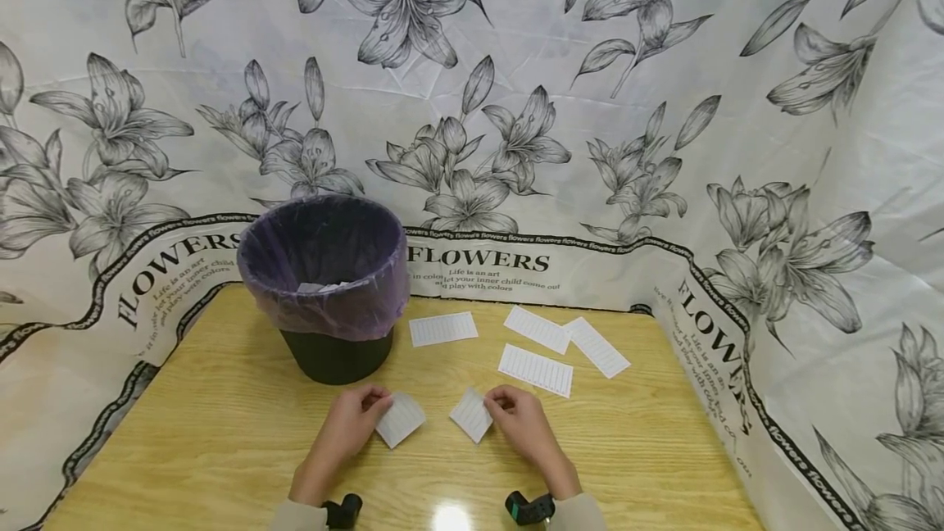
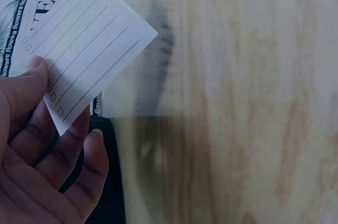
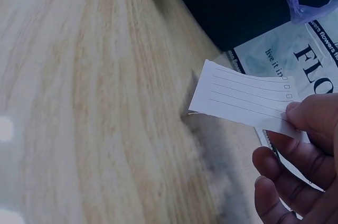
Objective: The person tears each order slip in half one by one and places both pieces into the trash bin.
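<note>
1. The left paper piece [image 1: 401, 419] is over the table [image 1: 627, 449], pinched by the left hand [image 1: 354, 419];
2. the right paper piece [image 1: 470, 415] is near it, pinched by the right hand [image 1: 520, 420];
3. four ruled sheets [image 1: 535, 369] lie beyond;
4. a black bin [image 1: 335, 357] with purple liner [image 1: 361, 303] stands beyond the left hand.

Matt paper pieces [image 1: 401, 419], glossy wood-grain table [image 1: 634, 449], crinkled plastic liner [image 1: 361, 311]

Pinching paper piece [image 1: 402, 421] in left hand [image 1: 356, 416], second paper piece [image 1: 469, 415] in right hand [image 1: 522, 422], over wooden table [image 1: 649, 441]. See four lined slips [image 1: 535, 370] farther back; at left, black bin [image 1: 335, 359] with purple liner [image 1: 376, 310], white paper [image 1: 317, 288] inside; behind, floral cloth [image 1: 472, 93].
</note>
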`<state>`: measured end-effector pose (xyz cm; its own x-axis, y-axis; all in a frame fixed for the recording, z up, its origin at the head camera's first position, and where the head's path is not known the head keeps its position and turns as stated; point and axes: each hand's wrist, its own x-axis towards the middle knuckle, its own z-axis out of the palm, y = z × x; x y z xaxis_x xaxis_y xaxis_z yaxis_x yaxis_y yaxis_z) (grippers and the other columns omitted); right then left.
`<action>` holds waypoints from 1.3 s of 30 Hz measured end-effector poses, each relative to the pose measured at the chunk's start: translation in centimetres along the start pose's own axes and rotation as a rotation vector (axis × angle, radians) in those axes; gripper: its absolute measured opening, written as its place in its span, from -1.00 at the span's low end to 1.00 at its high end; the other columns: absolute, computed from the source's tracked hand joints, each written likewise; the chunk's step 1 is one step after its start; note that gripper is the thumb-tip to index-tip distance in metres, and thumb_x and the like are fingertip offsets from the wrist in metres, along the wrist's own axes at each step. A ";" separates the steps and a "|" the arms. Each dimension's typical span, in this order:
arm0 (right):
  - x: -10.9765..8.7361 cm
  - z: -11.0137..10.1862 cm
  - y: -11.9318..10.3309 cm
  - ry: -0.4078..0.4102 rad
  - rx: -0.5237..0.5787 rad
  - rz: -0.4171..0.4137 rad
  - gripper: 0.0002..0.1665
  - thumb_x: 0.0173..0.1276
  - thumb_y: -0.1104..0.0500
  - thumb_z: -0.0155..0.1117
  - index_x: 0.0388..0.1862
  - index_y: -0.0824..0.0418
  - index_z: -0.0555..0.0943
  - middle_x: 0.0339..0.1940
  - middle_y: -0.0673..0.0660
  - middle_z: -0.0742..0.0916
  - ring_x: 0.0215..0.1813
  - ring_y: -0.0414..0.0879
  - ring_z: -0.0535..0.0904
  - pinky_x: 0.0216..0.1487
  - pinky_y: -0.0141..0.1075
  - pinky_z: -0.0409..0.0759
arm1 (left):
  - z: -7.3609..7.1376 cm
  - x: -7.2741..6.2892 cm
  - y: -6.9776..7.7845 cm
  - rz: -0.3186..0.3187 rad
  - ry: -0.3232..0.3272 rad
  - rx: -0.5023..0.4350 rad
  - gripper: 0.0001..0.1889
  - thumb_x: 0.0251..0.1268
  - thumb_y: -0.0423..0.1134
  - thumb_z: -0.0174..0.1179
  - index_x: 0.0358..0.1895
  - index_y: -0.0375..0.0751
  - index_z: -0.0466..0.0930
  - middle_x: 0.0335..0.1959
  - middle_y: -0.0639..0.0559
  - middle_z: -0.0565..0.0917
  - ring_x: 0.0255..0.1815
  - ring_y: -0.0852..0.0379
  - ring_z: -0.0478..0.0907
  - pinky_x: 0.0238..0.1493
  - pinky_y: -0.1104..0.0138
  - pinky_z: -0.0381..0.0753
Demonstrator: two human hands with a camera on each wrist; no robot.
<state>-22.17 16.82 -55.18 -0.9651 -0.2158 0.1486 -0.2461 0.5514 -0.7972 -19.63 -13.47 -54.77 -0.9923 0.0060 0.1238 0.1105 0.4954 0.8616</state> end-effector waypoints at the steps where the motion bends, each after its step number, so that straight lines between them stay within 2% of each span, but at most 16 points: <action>1: 0.1 0.0 -0.1 -0.001 -0.008 -0.005 -0.83 0.53 0.15 0.29 -0.17 0.21 0.73 -0.32 0.01 0.75 -0.26 -0.27 0.63 -0.22 -0.40 0.65 | -0.1 0.1 0.1 0.011 0.004 0.004 -0.92 0.41 -0.30 0.32 -0.16 -0.23 0.73 -0.34 0.08 0.71 -0.31 0.25 0.58 -0.26 0.41 0.59; 8: 0.8 -0.6 -0.8 0.011 -0.034 -0.022 -0.89 0.51 0.15 0.31 -0.18 0.15 0.73 -0.31 -0.02 0.75 -0.21 -0.21 0.66 -0.16 -0.36 0.66 | -0.6 0.3 1.4 0.078 0.012 0.032 -0.94 0.42 -0.25 0.32 -0.22 -0.14 0.73 -0.36 0.15 0.71 -0.31 0.27 0.58 -0.30 0.40 0.58; 18: 2.6 -1.5 -3.0 0.039 -0.038 -0.087 -0.95 0.46 0.22 0.36 -0.23 0.14 0.74 -0.37 -0.04 0.74 -0.25 -0.19 0.67 -0.24 -0.39 0.63 | -1.4 0.6 3.8 0.236 0.100 0.054 -0.91 0.36 -0.26 0.38 -0.28 -0.20 0.74 -0.43 0.15 0.72 -0.41 0.34 0.57 -0.35 0.41 0.59; 21: 3.1 -2.0 -3.8 0.041 -0.044 -0.095 -0.96 0.45 0.21 0.37 -0.22 0.12 0.74 -0.37 -0.05 0.75 -0.24 -0.18 0.68 -0.22 -0.39 0.63 | -1.9 0.7 4.8 0.252 0.093 0.042 -0.88 0.38 -0.22 0.37 -0.29 -0.20 0.74 -0.42 0.16 0.71 -0.41 0.35 0.55 -0.35 0.41 0.58; 31: 5.1 -3.4 -6.2 0.053 -0.058 -0.138 -0.91 0.50 0.17 0.32 -0.16 0.13 0.74 -0.32 -0.04 0.75 -0.19 -0.16 0.69 -0.16 -0.32 0.66 | -3.4 1.3 8.3 0.366 0.078 0.046 -0.92 0.38 -0.24 0.37 -0.28 -0.16 0.73 -0.43 0.17 0.69 -0.46 0.36 0.47 -0.39 0.41 0.54; 39: 6.1 -4.2 -7.6 0.051 -0.060 -0.165 -0.89 0.52 0.16 0.31 -0.13 0.14 0.74 -0.29 0.00 0.77 -0.17 -0.13 0.70 -0.12 -0.24 0.69 | -5.3 1.5 11.2 0.463 0.068 0.041 -0.96 0.41 -0.26 0.35 -0.25 -0.11 0.75 -0.48 0.20 0.65 -0.52 0.34 0.43 -0.46 0.40 0.50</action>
<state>-26.60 14.68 -45.70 -0.9142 -0.2668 0.3051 -0.4047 0.5590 -0.7237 -19.60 -12.49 -42.36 -0.8329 0.1783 0.5240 0.5372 0.4882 0.6878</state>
